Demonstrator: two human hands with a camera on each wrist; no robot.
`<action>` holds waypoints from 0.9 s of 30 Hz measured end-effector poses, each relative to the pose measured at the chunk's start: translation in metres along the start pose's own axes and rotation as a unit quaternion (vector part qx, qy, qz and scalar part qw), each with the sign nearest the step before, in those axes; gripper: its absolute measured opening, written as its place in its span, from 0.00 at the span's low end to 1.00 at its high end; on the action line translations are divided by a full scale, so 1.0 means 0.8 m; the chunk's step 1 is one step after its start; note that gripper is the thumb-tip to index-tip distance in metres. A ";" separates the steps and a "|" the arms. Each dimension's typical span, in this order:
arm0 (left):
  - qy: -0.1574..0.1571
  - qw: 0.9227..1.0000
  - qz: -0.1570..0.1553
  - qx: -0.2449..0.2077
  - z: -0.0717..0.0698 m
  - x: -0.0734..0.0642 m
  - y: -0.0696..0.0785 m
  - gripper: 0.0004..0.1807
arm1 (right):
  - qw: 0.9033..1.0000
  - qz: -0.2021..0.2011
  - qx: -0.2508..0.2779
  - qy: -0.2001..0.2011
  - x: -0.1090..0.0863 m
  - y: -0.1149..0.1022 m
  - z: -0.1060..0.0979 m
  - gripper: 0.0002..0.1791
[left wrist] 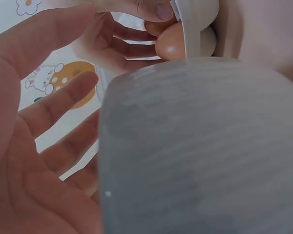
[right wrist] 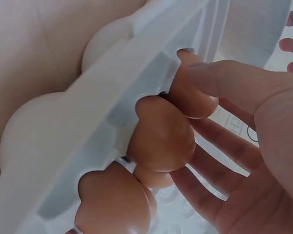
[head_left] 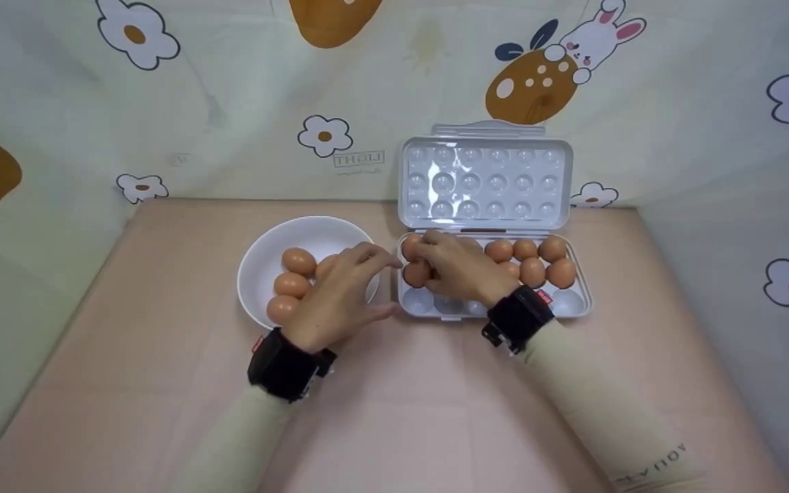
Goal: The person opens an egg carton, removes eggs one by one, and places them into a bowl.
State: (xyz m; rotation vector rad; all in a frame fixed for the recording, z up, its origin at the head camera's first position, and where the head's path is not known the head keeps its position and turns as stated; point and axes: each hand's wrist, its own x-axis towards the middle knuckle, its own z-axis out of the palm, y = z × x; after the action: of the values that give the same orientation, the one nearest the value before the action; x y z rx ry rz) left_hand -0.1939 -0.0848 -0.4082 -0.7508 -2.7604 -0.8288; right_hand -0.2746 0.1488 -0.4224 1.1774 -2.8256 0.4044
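My right hand (head_left: 466,267) reaches into the left end of a white plastic egg carton (head_left: 586,306). Its thumb and fingers pinch a brown egg (right wrist: 193,95) that sits in a cup of the middle row, at the end nearest the bowl. Another egg (head_left: 410,246) stands just behind it. My left hand (head_left: 339,298) hovers over the right side of a white bowl (head_left: 249,274), fingers spread and holding nothing. Several brown eggs (head_left: 291,285) lie in the bowl, some hidden under that hand. In the left wrist view the bowl (left wrist: 200,151) blocks much of the scene.
The carton's dimpled lid (head_left: 483,181) stands raised behind its tray. More eggs (head_left: 532,272) fill cups at the right, while front-row cups (head_left: 419,300) hold none. A pinkish cloth (head_left: 394,424) covers the table, and a patterned curtain (head_left: 243,103) hangs behind.
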 end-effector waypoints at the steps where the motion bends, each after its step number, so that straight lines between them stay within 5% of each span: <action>1: -0.001 1.000 -0.003 0.000 0.000 0.000 -0.001 0.29 | 1.000 0.003 -0.005 -0.002 0.001 0.000 0.001 0.22; 18: 0.001 1.000 -0.023 -0.001 -0.004 0.002 -0.003 0.29 | 0.999 -0.044 0.014 0.009 0.016 -0.009 0.012 0.08; 23: 0.019 1.000 -0.011 -0.007 -0.004 0.001 -0.005 0.29 | 0.995 -0.081 0.027 0.042 0.015 -0.006 0.013 0.09; 27: 0.037 0.999 0.003 -0.003 -0.004 0.001 -0.007 0.29 | 0.992 -0.067 0.061 0.083 0.005 -0.005 0.007 0.08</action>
State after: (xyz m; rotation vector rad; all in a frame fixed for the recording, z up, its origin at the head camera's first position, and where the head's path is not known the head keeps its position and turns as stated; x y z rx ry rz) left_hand -0.1973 -0.0899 -0.4080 -0.7129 -2.6903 -0.8482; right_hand -0.2744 0.1419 -0.4264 1.2802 -2.5965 0.6417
